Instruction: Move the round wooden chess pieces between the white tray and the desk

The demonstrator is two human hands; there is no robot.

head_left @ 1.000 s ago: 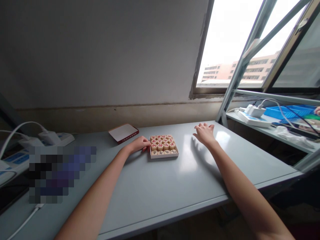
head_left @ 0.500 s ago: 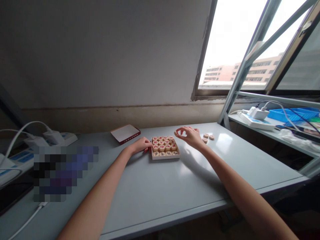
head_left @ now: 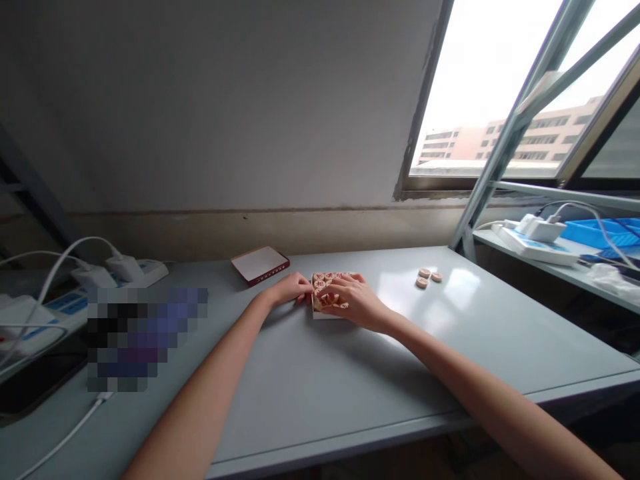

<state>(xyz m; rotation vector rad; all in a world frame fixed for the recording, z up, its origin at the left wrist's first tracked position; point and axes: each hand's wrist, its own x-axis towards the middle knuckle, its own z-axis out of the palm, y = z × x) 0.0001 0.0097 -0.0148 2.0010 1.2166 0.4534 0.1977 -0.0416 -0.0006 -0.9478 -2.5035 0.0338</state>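
Observation:
A small white box (head_left: 326,317) of round wooden Chinese chess pieces (head_left: 320,284), with red characters on their tops, stands on the table. Against its left wall rest the curled fingers of my left hand (head_left: 289,289), gripping that edge. My right hand (head_left: 359,303) reaches over the box from the right and covers much of it. Its thumb and fingers close around a chess piece toward the box's front left, mostly hidden by the hand. Three loose pieces (head_left: 422,283) lie on the table to the right.
Behind my left hand lies a box lid (head_left: 261,264) with a white inside and dark red side. Power strips (head_left: 145,272) with plugs and white cables are at the left, near a blurred patch (head_left: 150,337). At the right, a shelf holds another power strip (head_left: 535,245) and a blue tray (head_left: 600,233).
My right hand has moved left and down from above the box's right side, carrying a chess piece into the box. The view has shifted slightly; my left hand stays at the box.

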